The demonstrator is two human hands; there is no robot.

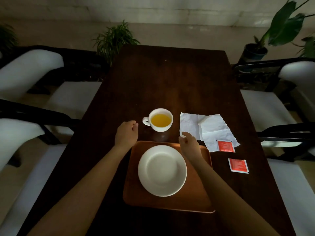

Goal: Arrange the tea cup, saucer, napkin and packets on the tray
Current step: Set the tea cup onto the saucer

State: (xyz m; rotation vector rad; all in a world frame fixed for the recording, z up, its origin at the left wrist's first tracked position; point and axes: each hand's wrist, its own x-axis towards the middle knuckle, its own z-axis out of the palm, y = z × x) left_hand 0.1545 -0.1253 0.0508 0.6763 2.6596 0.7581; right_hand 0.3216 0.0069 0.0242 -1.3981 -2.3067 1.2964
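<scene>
A white saucer (162,170) lies on the brown wooden tray (196,193) near the table's front edge. Just beyond the tray stands a white tea cup (160,120) holding yellow liquid, its handle pointing left. My left hand (126,133) hovers just left of the cup's handle, fingers curled, holding nothing. My right hand (189,142) is over the tray's far right corner, fingers apart and empty. A crumpled white napkin (206,128) lies on the table to the right. One red packet (225,145) rests on the napkin's near corner; another red packet (238,165) lies on the table.
The dark wooden table (162,82) stretches away from me. White-cushioned chairs stand along the left (30,68) and the right (296,74). Potted plants sit beyond the far end (115,40) and at the back right (281,29).
</scene>
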